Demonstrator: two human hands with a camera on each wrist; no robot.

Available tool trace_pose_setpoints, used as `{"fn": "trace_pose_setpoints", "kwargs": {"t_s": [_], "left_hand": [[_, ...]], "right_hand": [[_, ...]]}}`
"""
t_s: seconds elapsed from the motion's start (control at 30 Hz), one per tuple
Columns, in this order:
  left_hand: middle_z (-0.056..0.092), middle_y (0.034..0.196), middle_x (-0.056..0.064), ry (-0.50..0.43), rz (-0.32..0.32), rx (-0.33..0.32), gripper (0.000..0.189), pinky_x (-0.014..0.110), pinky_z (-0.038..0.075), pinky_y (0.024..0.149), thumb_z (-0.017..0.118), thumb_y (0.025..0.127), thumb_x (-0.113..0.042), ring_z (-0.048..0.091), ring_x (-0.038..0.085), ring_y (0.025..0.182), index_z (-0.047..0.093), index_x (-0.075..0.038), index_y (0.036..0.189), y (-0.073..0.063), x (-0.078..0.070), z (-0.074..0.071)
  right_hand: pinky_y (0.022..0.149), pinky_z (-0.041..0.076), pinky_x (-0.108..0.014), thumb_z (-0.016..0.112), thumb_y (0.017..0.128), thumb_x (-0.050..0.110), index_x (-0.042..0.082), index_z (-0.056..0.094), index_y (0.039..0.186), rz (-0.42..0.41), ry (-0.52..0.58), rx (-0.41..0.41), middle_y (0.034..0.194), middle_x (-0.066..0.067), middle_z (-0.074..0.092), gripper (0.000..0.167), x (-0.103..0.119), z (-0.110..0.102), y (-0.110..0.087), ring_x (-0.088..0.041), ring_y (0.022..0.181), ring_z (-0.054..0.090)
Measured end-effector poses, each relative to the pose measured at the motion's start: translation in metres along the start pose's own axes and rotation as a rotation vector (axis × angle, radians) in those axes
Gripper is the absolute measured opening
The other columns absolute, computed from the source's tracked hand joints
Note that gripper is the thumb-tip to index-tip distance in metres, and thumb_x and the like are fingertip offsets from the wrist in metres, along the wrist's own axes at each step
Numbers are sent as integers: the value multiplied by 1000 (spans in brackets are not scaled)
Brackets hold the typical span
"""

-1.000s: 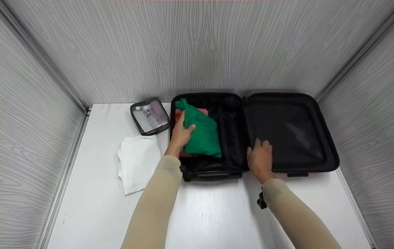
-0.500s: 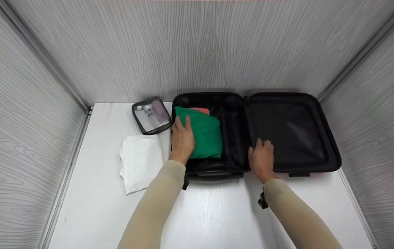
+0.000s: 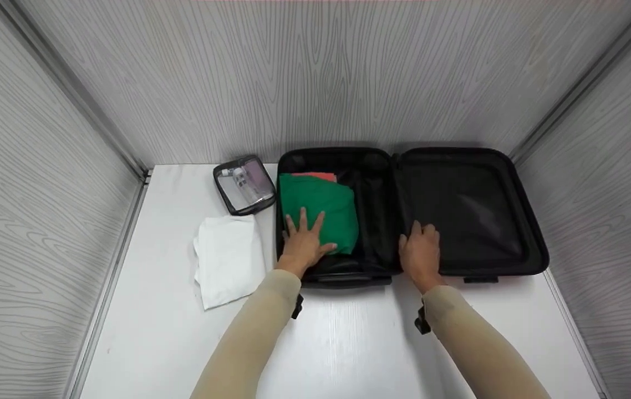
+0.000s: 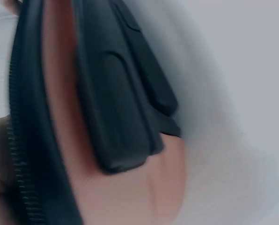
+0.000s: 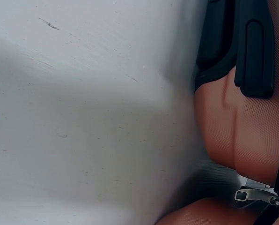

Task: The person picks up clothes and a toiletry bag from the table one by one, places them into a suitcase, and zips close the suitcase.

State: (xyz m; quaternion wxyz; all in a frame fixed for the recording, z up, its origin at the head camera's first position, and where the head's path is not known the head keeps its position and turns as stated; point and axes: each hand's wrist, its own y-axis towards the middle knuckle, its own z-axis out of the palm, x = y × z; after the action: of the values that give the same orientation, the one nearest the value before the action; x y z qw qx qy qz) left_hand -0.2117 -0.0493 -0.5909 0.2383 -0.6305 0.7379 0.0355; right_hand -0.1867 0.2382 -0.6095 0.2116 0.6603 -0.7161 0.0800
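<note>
An open suitcase (image 3: pixel 371 221) lies with its two halves side by side in the head view. Its left half holds a folded green cloth (image 3: pixel 321 199), with a coral-red cloth (image 3: pixel 321 176) showing from beneath at the far edge. My left hand (image 3: pixel 301 244) rests on the near part of the green cloth, fingers spread. The right hand (image 3: pixel 421 255) grips the near rim of the suitcase where the halves meet, its fingers over the edge. Both wrist views mostly show the copper-coloured outer shell (image 5: pixel 256 126) and dark handle (image 4: pixel 116 108).
Left of the suitcase, a clear pouch with black trim (image 3: pixel 244 210) holds small bottles. A folded white cloth (image 3: pixel 232 260) lies nearer on the white table (image 3: pixel 337 343). Wood-patterned walls (image 3: pixel 315 72) stand behind and at both sides.
My left hand has let go of the green cloth's left side, moved nearer and spread on top. The cloth now lies flatter. The right hand stays at the rim.
</note>
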Motion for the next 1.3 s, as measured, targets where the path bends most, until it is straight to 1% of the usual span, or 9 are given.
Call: {"fn": "trace_pose_setpoints", "kwargs": {"t_s": [0.2, 0.33, 0.43, 0.53, 0.67, 0.87, 1.0, 1.13, 1.3], "left_hand": [[-3, 177, 22, -19, 1, -34, 89, 69, 25, 123, 57, 102, -61, -2, 59, 158, 12, -28, 172, 4, 2, 4], [3, 176, 23, -21, 4, -34, 85, 69, 26, 123, 59, 104, -56, 2, 59, 157, 17, -25, 171, 1, 1, -1], [15, 174, 25, -26, 19, -47, 75, 66, 29, 123, 60, 106, -47, 11, 59, 157, 27, -21, 169, -3, 3, -8], [31, 169, 25, -62, 25, -74, 63, 58, 31, 125, 60, 108, -36, 27, 53, 155, 40, -13, 163, -8, 7, -19], [49, 159, 23, -137, 21, -131, 49, 48, 36, 124, 61, 108, -25, 46, 42, 148, 55, -5, 152, -15, 15, -32], [65, 142, 18, -212, 44, -282, 34, 47, 47, 114, 67, 105, -18, 60, 38, 133, 69, -3, 135, -28, 29, -48], [71, 126, 17, -249, 11, -399, 24, 48, 52, 104, 68, 103, -18, 66, 37, 119, 75, -5, 122, -38, 44, -56], [71, 112, 19, -281, -74, -502, 18, 50, 53, 96, 69, 101, -17, 66, 38, 108, 77, -5, 110, -49, 69, -60], [68, 109, 23, -291, -185, -545, 18, 52, 51, 94, 68, 100, -16, 65, 43, 106, 76, -1, 107, -65, 106, -63]], "right_hand": [[99, 51, -57, 62, 107, 20, -15, 47, 149, 3, 4, -12, 129, -35, 52, 56, 1, 0, -1, -48, 118, 53], [97, 52, -57, 62, 107, 19, -16, 48, 148, -6, -1, -16, 128, -36, 53, 56, 1, 0, -2, -49, 116, 54], [96, 53, -57, 62, 107, 19, -16, 48, 148, -9, -10, -14, 127, -36, 53, 56, 1, 0, -2, -49, 116, 54], [95, 53, -57, 61, 107, 20, -16, 47, 148, -6, -9, -10, 127, -36, 52, 56, 1, 0, -2, -49, 116, 54], [95, 53, -56, 61, 107, 21, -15, 48, 148, -4, -5, -9, 126, -35, 52, 56, 1, -1, -1, -49, 116, 54], [94, 53, -56, 62, 107, 20, -16, 49, 146, -15, -10, -22, 124, -37, 53, 55, 1, 1, -1, -50, 113, 55], [94, 53, -57, 63, 106, 19, -16, 49, 146, -6, 3, -22, 124, -37, 53, 55, 1, 3, 0, -51, 114, 54], [95, 53, -57, 63, 106, 19, -15, 49, 147, 3, 15, -15, 125, -36, 53, 55, 1, 4, 0, -50, 115, 54], [96, 53, -56, 63, 106, 19, -17, 48, 146, -7, -6, -11, 126, -37, 53, 56, 2, 4, 0, -51, 116, 54]]}}
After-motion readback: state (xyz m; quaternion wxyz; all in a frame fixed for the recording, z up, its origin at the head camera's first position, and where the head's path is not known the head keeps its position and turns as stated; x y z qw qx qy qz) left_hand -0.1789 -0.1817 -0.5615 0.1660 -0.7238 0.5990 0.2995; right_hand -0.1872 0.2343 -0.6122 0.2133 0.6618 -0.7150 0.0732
